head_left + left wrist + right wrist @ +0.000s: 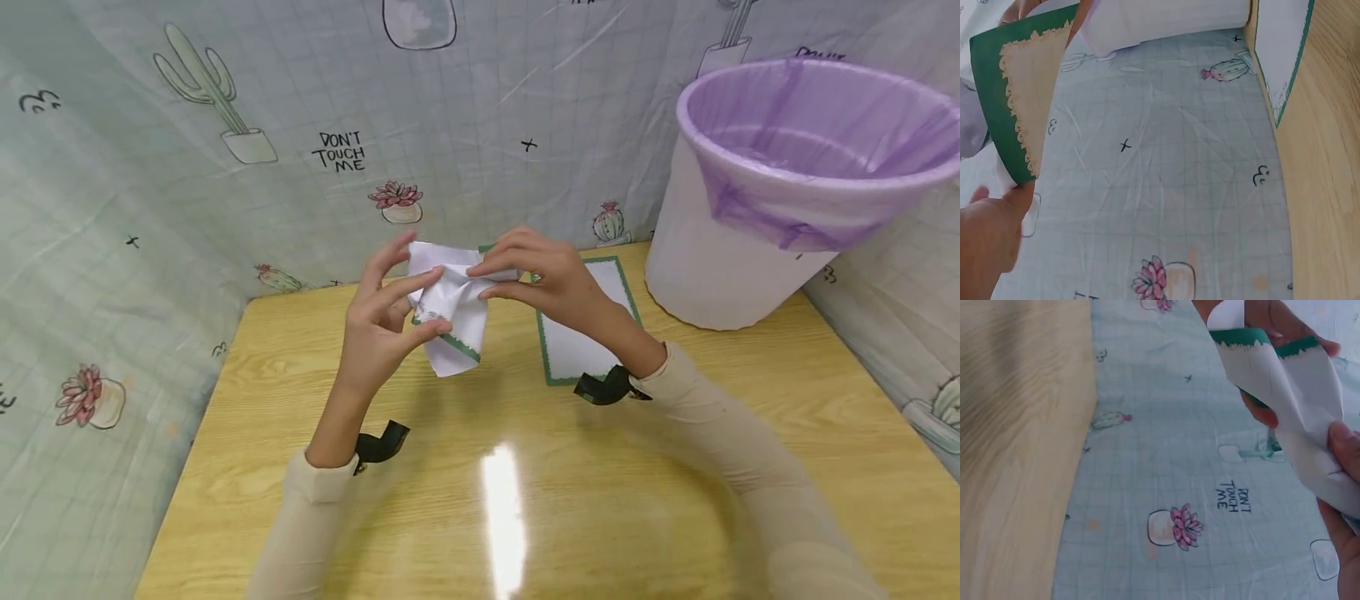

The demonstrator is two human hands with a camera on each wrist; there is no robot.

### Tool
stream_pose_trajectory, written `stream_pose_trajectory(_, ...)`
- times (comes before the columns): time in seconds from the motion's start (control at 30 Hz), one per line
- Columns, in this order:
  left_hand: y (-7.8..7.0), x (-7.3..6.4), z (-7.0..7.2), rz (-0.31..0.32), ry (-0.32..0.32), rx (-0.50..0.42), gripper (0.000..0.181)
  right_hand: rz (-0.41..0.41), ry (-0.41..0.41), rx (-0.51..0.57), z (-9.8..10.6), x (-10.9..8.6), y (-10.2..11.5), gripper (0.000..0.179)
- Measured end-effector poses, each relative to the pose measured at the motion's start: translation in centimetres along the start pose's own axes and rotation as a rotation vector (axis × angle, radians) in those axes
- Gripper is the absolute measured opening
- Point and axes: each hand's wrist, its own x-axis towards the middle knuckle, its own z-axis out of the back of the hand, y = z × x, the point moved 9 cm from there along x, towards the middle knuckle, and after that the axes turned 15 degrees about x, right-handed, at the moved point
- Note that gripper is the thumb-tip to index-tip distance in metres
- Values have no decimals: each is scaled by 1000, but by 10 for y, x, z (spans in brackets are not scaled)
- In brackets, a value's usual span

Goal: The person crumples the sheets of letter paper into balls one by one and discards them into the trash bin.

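Note:
A white sheet of paper [459, 310] with a green border is held up over the table, creased and bunched in the middle. My left hand [381, 321] pinches its left side between thumb and fingers. On the other side, my right hand [546, 271] pinches the upper right part with thumb and fingertips. In the left wrist view the green-edged paper [997, 94] rises above the thumb. The right wrist view shows the paper [1285, 387] bent into folds, with fingers behind it. Parts of both hands are hidden by the paper.
Another green-bordered sheet [577, 342] lies flat on the wooden table [300, 358], under the right forearm. A white bin [697, 250] with a purple liner [780, 208] stands at the back right. A cactus-print cloth [465, 108] hangs behind and at the sides.

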Motion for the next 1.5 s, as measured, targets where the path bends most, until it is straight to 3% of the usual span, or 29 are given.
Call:
stream_pose_trajectory(0.13, -1, 2, -2, 58, -24, -38, 45, 70, 38, 22, 2, 3, 9, 30)
stream_pose_trajectory(0.3, -4, 6, -8, 33, -69, -26, 40, 113, 48, -1, 2, 10, 12, 30)
stream_pose_trajectory(0.4, 3, 9, -9, -2, -128, 31, 37, 116, 33, -75, -1, 16, 12, 28)
stream_pose_trajectory(0.5, 17, 11, -6, 5, -231, 75, 35, 122, 11, -144, -4, 24, 8, 31)
stream_pose_trajectory(0.6, 25, 11, 0, 44, -322, 92, 31, 132, 28, -133, -10, 26, -1, 46)
stream_pose_trajectory(0.73, 27, 10, 6, 116, -393, 107, 30, 99, 107, -75, -23, 18, -18, 88)
stream_pose_trajectory(0.87, 36, 9, 8, 189, -415, 90, 32, 26, 146, -48, -31, 12, -31, 112)
stream_pose_trajectory(1.13, 49, 13, 9, 292, -394, 151, 31, -77, 254, -96, -47, 1, -42, 105)
stream_pose_trajectory(1.23, 55, 10, 8, 339, -395, 112, 31, -103, 241, -112, -50, -1, -46, 106)
stream_pose_trajectory(1.5, 80, -4, -7, 470, -422, -105, 29, -200, 257, -79, -51, -13, -62, 112)
